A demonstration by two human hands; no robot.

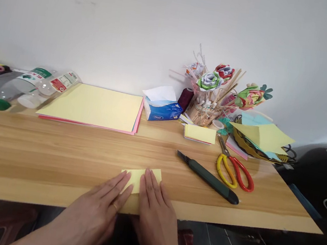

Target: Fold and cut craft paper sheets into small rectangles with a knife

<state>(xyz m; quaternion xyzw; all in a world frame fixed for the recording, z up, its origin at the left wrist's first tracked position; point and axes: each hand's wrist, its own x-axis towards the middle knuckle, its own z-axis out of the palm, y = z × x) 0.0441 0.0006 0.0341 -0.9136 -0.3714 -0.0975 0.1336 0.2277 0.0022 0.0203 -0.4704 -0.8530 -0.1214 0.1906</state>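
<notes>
The small yellow paper (136, 177) lies flat on the counter (84, 156), close to its front edge and directly before me. My left hand (100, 207), a ring on one finger, rests with extended fingers on the paper's left part; my right hand (154, 211) lies flat on its right part, fingers straight and close together. Both hands press from above, and a strip of paper shows between them.

Nearest on the right is a dark green utility knife (210, 179), set diagonally, blade end exposed and pointing away to the left. Just beyond its handle lie scissors (228, 154) with one yellow and one red grip. These two tools occupy the surface right of my working spot.

Behind the knife sits a small paper stack (200, 134), yellow on top. Farther back I note a blue tissue packet (165, 111), a dark thread spool (186, 98) and a container (200, 113) crowded with sticks and paper flowers (210, 81). A basket (253, 150) at the right holds loose coloured sheets.

At back left lies a large paper stack (95, 106), yellow uppermost, with two clear plastic bottles (35, 78) beside its left edge.
</notes>
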